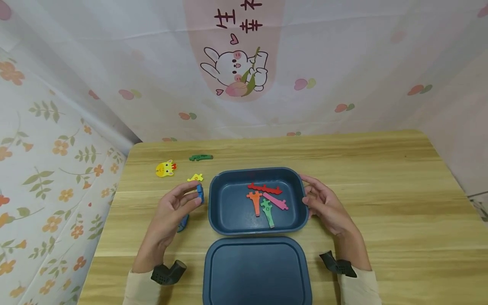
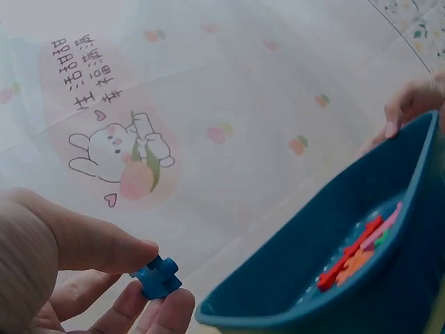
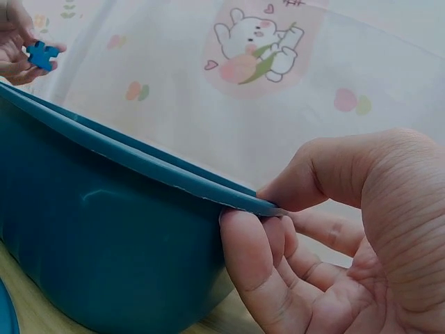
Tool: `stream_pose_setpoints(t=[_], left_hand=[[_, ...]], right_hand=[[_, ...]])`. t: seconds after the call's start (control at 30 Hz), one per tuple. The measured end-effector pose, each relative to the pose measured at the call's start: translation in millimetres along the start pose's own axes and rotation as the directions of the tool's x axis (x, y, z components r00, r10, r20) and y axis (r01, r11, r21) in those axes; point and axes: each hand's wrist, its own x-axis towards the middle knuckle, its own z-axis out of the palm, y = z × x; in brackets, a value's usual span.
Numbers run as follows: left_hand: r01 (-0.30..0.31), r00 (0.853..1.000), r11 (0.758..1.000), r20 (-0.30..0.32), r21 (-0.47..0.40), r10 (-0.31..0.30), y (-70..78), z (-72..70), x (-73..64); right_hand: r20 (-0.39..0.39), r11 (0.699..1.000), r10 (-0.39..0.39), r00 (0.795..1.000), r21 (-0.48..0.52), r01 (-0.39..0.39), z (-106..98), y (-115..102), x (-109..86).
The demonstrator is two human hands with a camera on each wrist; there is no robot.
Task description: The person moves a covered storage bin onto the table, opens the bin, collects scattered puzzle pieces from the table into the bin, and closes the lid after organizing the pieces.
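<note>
Between thumb and fingers my left hand [image 1: 176, 207] pinches a blue puzzle piece [image 2: 158, 278], just outside the left side of a dark blue box [image 1: 232, 212]. My right hand [image 1: 324, 204] grips the box's right rim, thumb over the edge and fingers beneath it, as the right wrist view shows. Inside the box lie a red puzzle piece [image 1: 264, 188], an orange piece [image 1: 256, 204], a pink piece [image 1: 276, 201] and a green piece [image 1: 267, 213]. Another blue piece [image 1: 183, 223] lies on the table, partly hidden by my left hand.
A matching blue lid [image 1: 257, 271] lies in front of the box. Left of the box are a yellow giraffe-head piece [image 1: 165, 169], a dark green piece [image 1: 201, 157] and a small yellow piece [image 1: 196, 177]. A printed curtain [image 1: 324, 63] hangs behind the wooden table [image 1: 389, 203].
</note>
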Motion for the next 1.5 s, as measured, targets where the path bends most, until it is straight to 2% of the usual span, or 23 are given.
stream_pose_setpoints(t=[0.23, 0.37, 0.73, 0.9, 1.07, 1.23, 1.5], left_hand=[[-0.01, 0.999, 0.999, 0.039, -0.039, 0.011, 2.9, 12.0, 4.1], [-0.02, 0.999, 0.999, 0.048, -0.032, 0.021, 3.1, 15.8, 4.2], [-0.025, 1.0, 0.994, -0.003, 0.103, 0.025, 4.4, 25.3, 1.0], [-0.055, 0.998, 0.984, -0.03, 0.167, 0.061, 3.7, 32.1, 0.8], [-0.09, 0.994, 0.969, -0.031, 0.23, 0.1, 3.9, 39.6, 0.4], [-0.148, 0.986, 0.94, -0.028, 0.307, 0.165, 1.8, 45.1, -0.1], [-0.257, 0.957, 0.859, -0.01, 0.442, 0.292, -3.8, 51.2, 1.4]], right_hand=[[0.003, 1.0, 0.006, 1.0, 0.008, -0.006, 0, -1, -0.3], [0.005, 1.0, 0.002, 1.0, 0.009, -0.002, -1, -1, -0.2], [0.006, 1.0, -0.018, 1.0, 0.006, 0.018, 2, 0, -0.6], [-0.001, 1.0, -0.013, 1.0, -0.004, 0.013, 2, 0, -0.4], [-0.003, 1.0, -0.016, 1.0, -0.005, 0.016, 2, -1, 0.6], [0.001, 1.0, -0.01, 1.0, 0.004, 0.01, 1, -1, 1.4], [-0.014, 1.0, 0.023, 1.0, 0.007, -0.023, 1, -1, 1.3]])
